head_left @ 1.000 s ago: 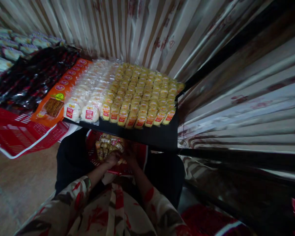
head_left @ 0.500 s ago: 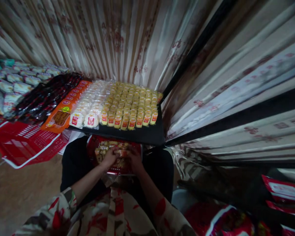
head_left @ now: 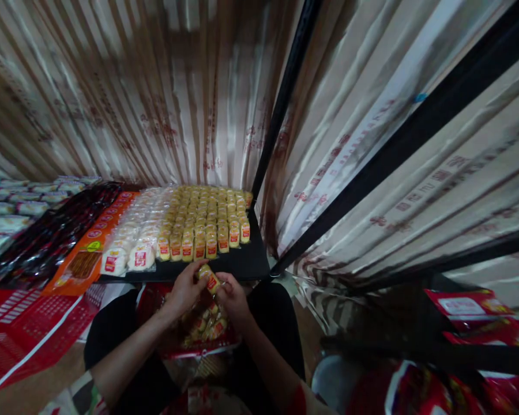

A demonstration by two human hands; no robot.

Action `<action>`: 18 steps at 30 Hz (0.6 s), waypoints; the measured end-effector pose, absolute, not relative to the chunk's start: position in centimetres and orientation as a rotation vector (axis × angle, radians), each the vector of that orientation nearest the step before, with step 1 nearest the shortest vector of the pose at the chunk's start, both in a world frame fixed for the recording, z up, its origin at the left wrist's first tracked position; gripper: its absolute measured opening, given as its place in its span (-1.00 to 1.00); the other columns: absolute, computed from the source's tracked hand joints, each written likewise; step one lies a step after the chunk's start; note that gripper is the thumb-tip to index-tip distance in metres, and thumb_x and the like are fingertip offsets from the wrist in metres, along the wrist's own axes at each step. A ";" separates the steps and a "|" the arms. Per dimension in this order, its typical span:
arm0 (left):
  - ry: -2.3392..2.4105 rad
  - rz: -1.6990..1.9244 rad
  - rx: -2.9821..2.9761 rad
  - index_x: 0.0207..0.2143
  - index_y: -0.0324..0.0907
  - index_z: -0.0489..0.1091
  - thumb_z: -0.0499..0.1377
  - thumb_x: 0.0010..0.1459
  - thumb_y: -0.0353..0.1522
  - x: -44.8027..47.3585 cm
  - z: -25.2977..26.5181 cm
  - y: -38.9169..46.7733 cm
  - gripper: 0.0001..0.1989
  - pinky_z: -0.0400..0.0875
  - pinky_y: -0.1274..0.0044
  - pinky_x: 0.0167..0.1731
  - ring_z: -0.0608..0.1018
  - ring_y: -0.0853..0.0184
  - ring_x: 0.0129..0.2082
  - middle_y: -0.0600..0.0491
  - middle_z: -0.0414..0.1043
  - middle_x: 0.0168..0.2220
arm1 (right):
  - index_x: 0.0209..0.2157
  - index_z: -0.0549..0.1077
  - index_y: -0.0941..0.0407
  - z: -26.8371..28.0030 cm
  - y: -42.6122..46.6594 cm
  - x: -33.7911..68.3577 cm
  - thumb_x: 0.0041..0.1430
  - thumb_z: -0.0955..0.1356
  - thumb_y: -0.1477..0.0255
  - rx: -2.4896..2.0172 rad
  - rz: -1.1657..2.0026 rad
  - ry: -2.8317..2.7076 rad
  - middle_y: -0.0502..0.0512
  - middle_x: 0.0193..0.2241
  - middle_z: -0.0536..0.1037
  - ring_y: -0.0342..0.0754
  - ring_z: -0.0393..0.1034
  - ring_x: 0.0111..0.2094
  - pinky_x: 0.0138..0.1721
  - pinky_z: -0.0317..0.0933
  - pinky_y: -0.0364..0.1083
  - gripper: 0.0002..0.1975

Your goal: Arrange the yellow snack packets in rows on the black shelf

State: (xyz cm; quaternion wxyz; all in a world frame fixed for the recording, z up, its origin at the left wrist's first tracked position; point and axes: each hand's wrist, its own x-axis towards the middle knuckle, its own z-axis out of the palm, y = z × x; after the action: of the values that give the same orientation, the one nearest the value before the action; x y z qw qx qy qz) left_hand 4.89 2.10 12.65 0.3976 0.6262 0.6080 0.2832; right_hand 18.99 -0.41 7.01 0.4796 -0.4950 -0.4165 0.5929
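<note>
Between both hands is a small wrapped yellow cake (head_left: 210,279) with a red label, tilted. My left hand (head_left: 187,288) pinches its left end and my right hand (head_left: 233,298) grips its right side. Below them, a red container (head_left: 173,349) on my lap holds loose wrapped cakes (head_left: 211,325) of the same kind. Just beyond the hands, similar wrapped cakes (head_left: 199,225) stand in close rows on a black shelf (head_left: 237,267). White round wrapped pieces (head_left: 140,257) line up to their left.
Left along the shelf lie an orange snack packet (head_left: 84,264), dark shiny packets (head_left: 56,236) and white packets (head_left: 11,225). A red basket (head_left: 30,340) is at lower left. Pleated curtains (head_left: 177,86) and black poles (head_left: 285,98) stand behind; red packages (head_left: 469,305) lie at right.
My hands have come up from the loose cakes in the container toward the shelf edge, holding one cake. The camera view has tilted upward, and the shelf sits lower and further left.
</note>
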 end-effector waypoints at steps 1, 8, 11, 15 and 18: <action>1.529 0.710 1.604 0.02 -0.19 0.29 0.07 0.06 -0.41 5.1 13.4 2.6 -0.59 0.30 0.50 0.00 0.44 0.30 -0.04 0.00 0.39 0.00 | -0.20 0.36 0.10 7.4 0.0 19.1 -0.05 0.31 0.36 -1.200 1.401 -1.034 0.08 -0.32 0.54 -0.04 0.45 -0.33 -0.31 0.35 -0.07 -0.69; 1.541 0.758 1.742 0.04 -0.21 0.26 0.10 0.06 -0.42 7.8 17.6 8.8 -0.56 0.38 0.51 -0.16 0.49 0.37 -0.27 0.01 0.43 -0.08 | -0.07 0.37 0.12 10.3 5.0 21.2 0.16 0.20 0.29 -1.319 0.757 -1.125 0.20 0.01 0.38 -0.01 0.26 0.05 0.09 0.14 0.01 -0.65; 1.507 0.836 1.835 0.02 -0.21 0.29 0.11 0.05 -0.45 9.9 19.3 12.7 -0.58 0.39 0.51 -0.17 0.49 0.37 -0.30 0.01 0.46 -0.12 | 0.04 0.30 0.14 11.8 8.0 22.4 0.21 0.13 0.29 -1.376 0.589 -1.115 0.20 0.08 0.32 -0.02 0.17 0.12 0.17 0.00 0.05 -0.58; 1.383 0.878 1.974 0.00 -0.18 0.33 0.11 0.04 -0.48 13.4 21.3 17.9 -0.58 0.37 0.51 -0.12 0.49 0.36 -0.22 0.02 0.46 -0.11 | 0.11 0.23 0.14 13.6 12.1 23.6 0.19 0.14 0.34 -1.403 0.432 -1.192 0.16 0.14 0.26 -0.03 0.10 0.16 0.18 -0.04 0.04 -0.54; 1.357 0.844 2.119 -0.01 -0.18 0.35 0.08 0.05 -0.50 15.9 22.2 20.9 -0.59 0.33 0.50 -0.05 0.47 0.34 -0.13 0.01 0.45 -0.10 | 0.10 0.25 0.13 14.4 14.8 24.5 0.16 0.15 0.40 -1.410 0.293 -1.210 0.15 0.10 0.31 -0.04 0.14 0.13 0.17 -0.01 0.02 -0.55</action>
State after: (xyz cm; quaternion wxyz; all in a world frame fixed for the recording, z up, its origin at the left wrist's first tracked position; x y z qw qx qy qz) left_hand 15.91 20.94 22.21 0.2414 0.7748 0.4961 0.3087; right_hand 24.54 14.81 14.40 0.5894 -0.6057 -0.5196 0.1257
